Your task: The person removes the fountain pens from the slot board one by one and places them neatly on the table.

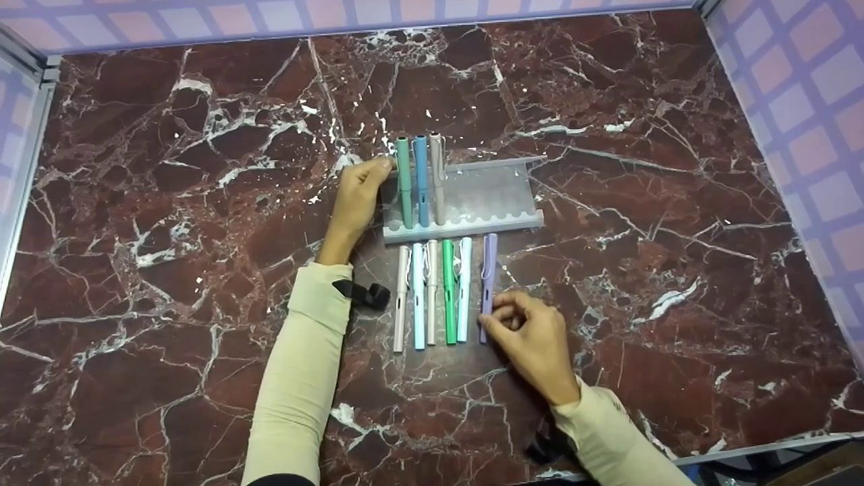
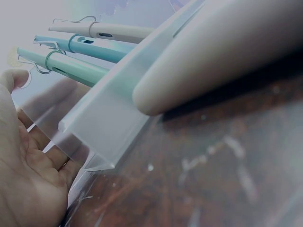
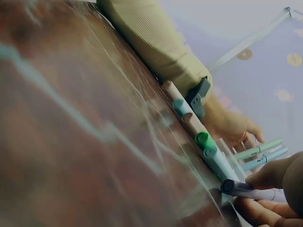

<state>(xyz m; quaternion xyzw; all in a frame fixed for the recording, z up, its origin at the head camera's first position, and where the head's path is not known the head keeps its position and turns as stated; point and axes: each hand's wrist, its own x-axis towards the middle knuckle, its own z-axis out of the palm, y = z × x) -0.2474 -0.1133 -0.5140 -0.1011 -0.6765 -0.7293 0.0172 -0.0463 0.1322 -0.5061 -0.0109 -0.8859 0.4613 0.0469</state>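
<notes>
My left hand holds the left end of a clear pen rack, its fingers behind the transparent panel in the left wrist view. Side by side at the rack's left end stand a sage-green pen, a blue pen and a beige pen, all leaning in its notches. Below the rack, my right hand pinches the lower end of a purple pen between thumb and fingers. In the right wrist view the end of that purple pen shows between the fingertips.
Left of the purple pen lies a row of pens: a beige pen, a pale blue pen, another beige pen, a bright green pen and another pale blue pen. Patterned panels border the dark red marbled table.
</notes>
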